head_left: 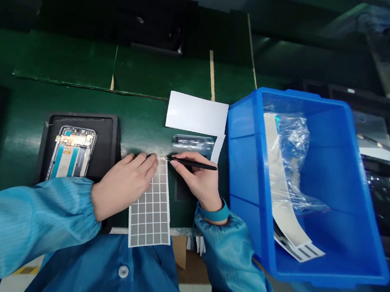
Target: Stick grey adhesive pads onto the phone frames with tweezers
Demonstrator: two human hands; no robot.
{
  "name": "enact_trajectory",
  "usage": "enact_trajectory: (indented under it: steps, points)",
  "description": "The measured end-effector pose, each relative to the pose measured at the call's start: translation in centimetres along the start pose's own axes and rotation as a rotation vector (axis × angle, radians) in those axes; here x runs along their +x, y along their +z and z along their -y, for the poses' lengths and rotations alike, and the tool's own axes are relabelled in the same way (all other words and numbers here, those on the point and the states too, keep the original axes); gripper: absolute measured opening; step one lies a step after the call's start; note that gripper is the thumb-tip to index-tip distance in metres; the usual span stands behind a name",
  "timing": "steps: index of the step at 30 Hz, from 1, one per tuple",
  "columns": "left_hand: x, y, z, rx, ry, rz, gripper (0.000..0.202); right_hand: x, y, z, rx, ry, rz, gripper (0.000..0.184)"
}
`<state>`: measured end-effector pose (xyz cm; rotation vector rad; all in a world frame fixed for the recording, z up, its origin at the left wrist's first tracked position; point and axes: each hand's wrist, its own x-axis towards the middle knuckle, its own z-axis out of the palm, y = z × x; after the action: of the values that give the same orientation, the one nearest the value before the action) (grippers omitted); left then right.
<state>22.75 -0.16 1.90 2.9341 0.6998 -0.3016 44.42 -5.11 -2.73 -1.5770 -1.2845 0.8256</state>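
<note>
A sheet of small grey square stickers (pixel 152 206) lies on the green bench in front of me and hangs over its near edge. My left hand (pixel 124 182) rests on the sheet's top left part, fingers laid flat and pressing it down. My right hand (pixel 198 176) is closed on black tweezers (pixel 193 164), whose tip touches the sheet's top right corner. To the left, an opened phone (pixel 71 151) with its insides showing lies in a black tray (pixel 106 146).
A blue plastic bin (pixel 246 151) at the right holds used backing strips and clear film. A white card (pixel 196 113) and a clear film roll (pixel 192 144) lie behind my right hand. Dark trays stand at the far left and right.
</note>
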Motion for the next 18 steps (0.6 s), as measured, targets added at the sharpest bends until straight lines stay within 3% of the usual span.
enact_trajectory:
  steps: [18]
  points:
    - [-0.01, -0.16, 0.04, -0.001, 0.007, -0.01, 0.053, 0.09, 0.15, 0.04, -0.046, -0.001, -0.009, 0.012]
